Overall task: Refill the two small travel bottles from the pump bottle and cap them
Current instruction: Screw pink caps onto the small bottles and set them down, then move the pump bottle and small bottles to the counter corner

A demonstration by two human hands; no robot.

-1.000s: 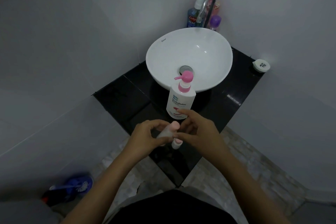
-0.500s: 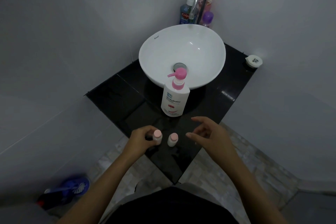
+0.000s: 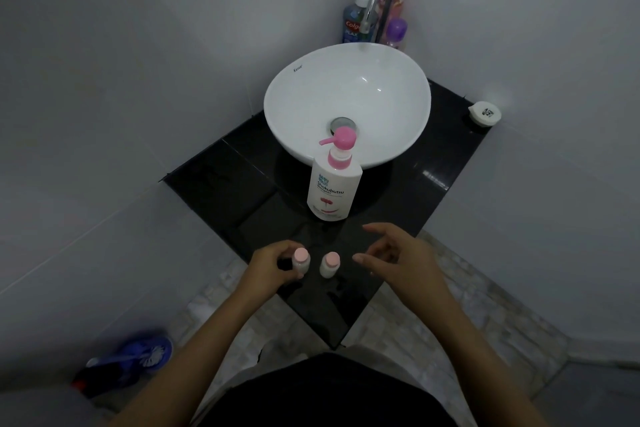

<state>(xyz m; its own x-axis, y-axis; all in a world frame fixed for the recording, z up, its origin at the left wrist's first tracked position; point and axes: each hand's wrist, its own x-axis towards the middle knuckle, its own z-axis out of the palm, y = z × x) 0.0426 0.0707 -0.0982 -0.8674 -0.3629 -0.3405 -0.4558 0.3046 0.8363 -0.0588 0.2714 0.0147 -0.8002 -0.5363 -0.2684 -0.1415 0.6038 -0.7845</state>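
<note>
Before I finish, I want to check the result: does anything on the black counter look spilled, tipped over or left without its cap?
Nothing stands out. Both travel bottles stand upright with pink caps on: one in the left hand, the other free beside it. The right hand is open and empty. The pump bottle stands upright. No spill shows on the counter.

Low in the frame's centre, the left hand point(image 3: 268, 265) wraps one capped travel bottle point(image 3: 300, 262) upright on the black tabletop point(image 3: 221, 184). The second capped bottle point(image 3: 329, 264) stands just beside it. The right hand point(image 3: 398, 258) hovers spread, empty. Above stands the pump bottle point(image 3: 334, 184), before the white sink point(image 3: 398, 80).
</note>
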